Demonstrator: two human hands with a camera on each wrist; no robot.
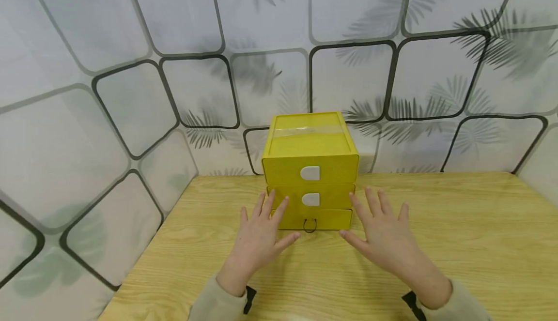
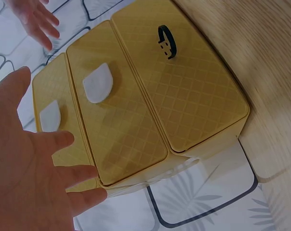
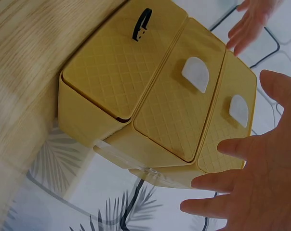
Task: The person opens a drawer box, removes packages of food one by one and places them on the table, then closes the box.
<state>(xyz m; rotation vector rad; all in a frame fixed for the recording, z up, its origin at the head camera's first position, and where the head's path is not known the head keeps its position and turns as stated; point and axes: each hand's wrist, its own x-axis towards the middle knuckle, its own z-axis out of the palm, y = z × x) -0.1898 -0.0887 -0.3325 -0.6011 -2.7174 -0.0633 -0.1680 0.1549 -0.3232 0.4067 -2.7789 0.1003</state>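
Observation:
A yellow three-drawer box (image 1: 310, 166) stands on the wooden table near the back wall. White half-round tabs (image 1: 311, 199) mark the upper two drawers, and a dark loop pull (image 1: 310, 225) hangs on the bottom one. Clear tape runs across its top. My left hand (image 1: 260, 238) is spread in front of the box's left side, fingers straight, holding nothing. On the other side my right hand (image 1: 383, 236) is spread the same way, also holding nothing. Both wrist views show fingers apart before the drawer fronts; whether any fingertip touches the box I cannot tell.
The light wooden table (image 1: 457, 224) reaches back to a wall (image 1: 270, 84) covered in a pattern of rounded squares and grey leaves. A similarly patterned wall (image 1: 65, 142) runs along the left edge. Black straps show at both sleeve cuffs.

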